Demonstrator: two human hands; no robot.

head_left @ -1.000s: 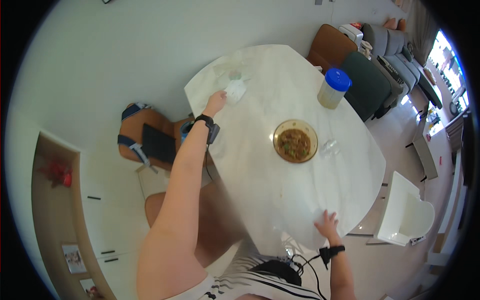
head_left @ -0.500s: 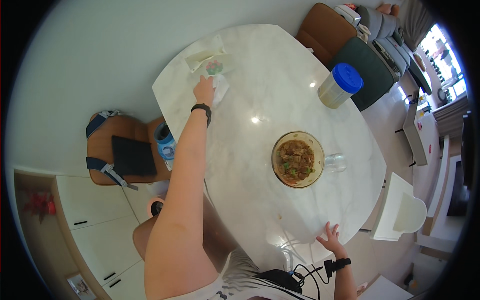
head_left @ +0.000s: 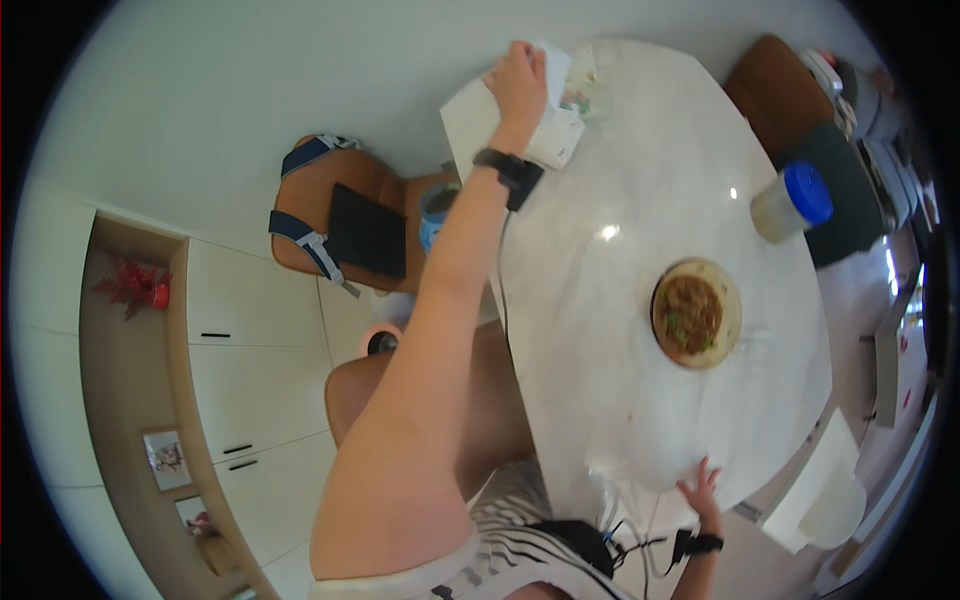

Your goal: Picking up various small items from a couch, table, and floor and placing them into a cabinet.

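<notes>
My left hand [head_left: 520,82] is closed on a white tissue [head_left: 553,72] at the far left end of the table. The tissue hangs beside its fingers, above a soft white tissue pack [head_left: 556,140] with a printed pattern. Far to the right, near the front edge, my right hand [head_left: 702,487] rests on the marble-look tabletop [head_left: 590,330] with its fingers apart and nothing in them. Between the hands stands a glass bowl [head_left: 733,300] of brown cooked food [head_left: 690,313] with green bits. Motion blurs the picture somewhat.
A clear jar with a blue lid [head_left: 806,194] stands at the table's far right. Left of the table is a brown chair [head_left: 375,165] with straps and a dark pad. Black cables [head_left: 630,545] hang near my right wrist. A white chair [head_left: 820,490] stands at the right.
My left hand has moved up and away from me, lifting the tissue off the pack. My right hand stays at the table edge. The whole view has swung left.
</notes>
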